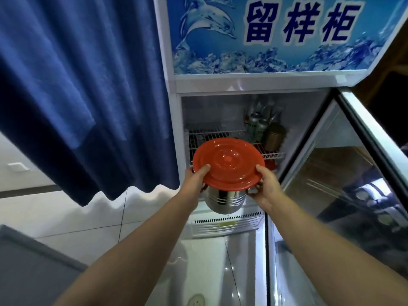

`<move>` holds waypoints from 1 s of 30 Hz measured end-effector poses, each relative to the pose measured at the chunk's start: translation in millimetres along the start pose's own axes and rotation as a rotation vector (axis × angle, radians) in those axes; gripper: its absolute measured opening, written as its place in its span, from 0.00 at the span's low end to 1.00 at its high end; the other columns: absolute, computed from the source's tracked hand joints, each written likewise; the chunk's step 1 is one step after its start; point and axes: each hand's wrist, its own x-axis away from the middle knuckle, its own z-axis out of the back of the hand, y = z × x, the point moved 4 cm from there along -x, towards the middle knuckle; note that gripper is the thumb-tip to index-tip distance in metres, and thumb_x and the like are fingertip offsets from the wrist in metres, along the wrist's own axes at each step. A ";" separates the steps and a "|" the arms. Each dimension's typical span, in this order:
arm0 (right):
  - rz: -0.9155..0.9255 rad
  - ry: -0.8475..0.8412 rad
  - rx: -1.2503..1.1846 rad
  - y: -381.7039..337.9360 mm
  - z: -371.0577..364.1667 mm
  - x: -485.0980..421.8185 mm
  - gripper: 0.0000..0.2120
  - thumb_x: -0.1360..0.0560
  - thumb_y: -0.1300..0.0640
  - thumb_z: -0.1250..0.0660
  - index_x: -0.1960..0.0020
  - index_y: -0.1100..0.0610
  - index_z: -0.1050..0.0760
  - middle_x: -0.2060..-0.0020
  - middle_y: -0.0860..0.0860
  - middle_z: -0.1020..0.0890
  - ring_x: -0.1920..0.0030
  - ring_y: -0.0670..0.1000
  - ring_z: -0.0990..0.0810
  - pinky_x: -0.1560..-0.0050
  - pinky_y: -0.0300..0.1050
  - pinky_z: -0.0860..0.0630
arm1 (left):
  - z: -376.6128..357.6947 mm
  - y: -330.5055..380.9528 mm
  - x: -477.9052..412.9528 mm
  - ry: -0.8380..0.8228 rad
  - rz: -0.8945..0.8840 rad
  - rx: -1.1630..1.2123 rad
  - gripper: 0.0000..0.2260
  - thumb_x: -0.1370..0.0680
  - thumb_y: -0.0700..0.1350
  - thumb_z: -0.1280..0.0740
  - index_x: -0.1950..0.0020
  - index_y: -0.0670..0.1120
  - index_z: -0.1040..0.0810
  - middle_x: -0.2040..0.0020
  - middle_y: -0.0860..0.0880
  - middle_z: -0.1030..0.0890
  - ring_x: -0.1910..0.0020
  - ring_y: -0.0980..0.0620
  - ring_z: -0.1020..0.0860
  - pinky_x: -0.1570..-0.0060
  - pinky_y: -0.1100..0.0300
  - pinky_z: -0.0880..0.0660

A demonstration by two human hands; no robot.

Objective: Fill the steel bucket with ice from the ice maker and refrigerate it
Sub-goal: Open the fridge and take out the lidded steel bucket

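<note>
Head view: left hand [196,176] and right hand [263,184] curl round the bucket [225,199], thumbs on its red lid [228,165], holding it up by the front edge of the shelf [212,134] in the fridge [175,120], where it could bump the cans [257,128] or slip and spill.

Steel bucket [225,198], red lid [228,165] on, before open refrigerator [220,111]
</note>
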 end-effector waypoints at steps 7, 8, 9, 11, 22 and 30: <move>-0.028 -0.113 0.103 27.4 -33.9 45.4 0.04 0.23 0.53 0.38 0.53 0.53 0.26 0.67 0.51 0.22 0.66 0.49 0.22 0.71 0.42 0.26 | 57.1 -1.2 59.3 0.123 -0.084 0.036 0.20 0.24 0.49 0.32 0.37 0.47 0.35 0.48 0.50 0.24 0.52 0.54 0.24 0.61 0.60 0.27; -0.035 -0.136 0.124 32.9 -41.7 51.1 0.05 0.23 0.53 0.38 0.52 0.53 0.26 0.65 0.51 0.22 0.63 0.50 0.22 0.67 0.44 0.26 | 66.8 -0.2 67.3 0.152 -0.092 0.056 0.18 0.24 0.48 0.32 0.39 0.48 0.35 0.49 0.51 0.24 0.53 0.55 0.24 0.62 0.60 0.27; -0.043 -0.162 0.139 39.0 -50.2 56.3 0.05 0.24 0.52 0.38 0.51 0.53 0.26 0.63 0.51 0.22 0.60 0.51 0.23 0.63 0.46 0.26 | 77.3 0.8 74.8 0.180 -0.098 0.070 0.18 0.24 0.48 0.32 0.39 0.48 0.35 0.50 0.52 0.25 0.54 0.55 0.24 0.62 0.61 0.27; -0.061 -0.195 0.166 51.4 -67.4 66.3 0.05 0.24 0.52 0.38 0.50 0.52 0.26 0.59 0.52 0.22 0.55 0.52 0.24 0.56 0.49 0.27 | 99.0 3.1 88.3 0.222 -0.109 0.077 0.19 0.24 0.49 0.32 0.38 0.48 0.35 0.49 0.51 0.24 0.53 0.55 0.24 0.61 0.60 0.27; -0.110 -0.371 0.251 116.7 -197.7 128.0 0.04 0.25 0.54 0.37 0.59 0.50 0.27 0.73 0.47 0.25 0.71 0.46 0.28 0.66 0.41 0.30 | 239.4 33.1 155.7 0.434 -0.209 0.176 0.20 0.24 0.48 0.33 0.35 0.46 0.35 0.39 0.45 0.24 0.43 0.48 0.24 0.51 0.55 0.26; -0.126 -0.506 0.260 169.8 -305.6 185.5 0.07 0.26 0.55 0.37 0.62 0.51 0.31 0.78 0.48 0.30 0.79 0.45 0.31 0.76 0.37 0.30 | 353.0 72.1 203.6 0.501 -0.304 0.158 0.20 0.23 0.48 0.34 0.33 0.44 0.33 0.40 0.42 0.23 0.42 0.45 0.23 0.46 0.51 0.25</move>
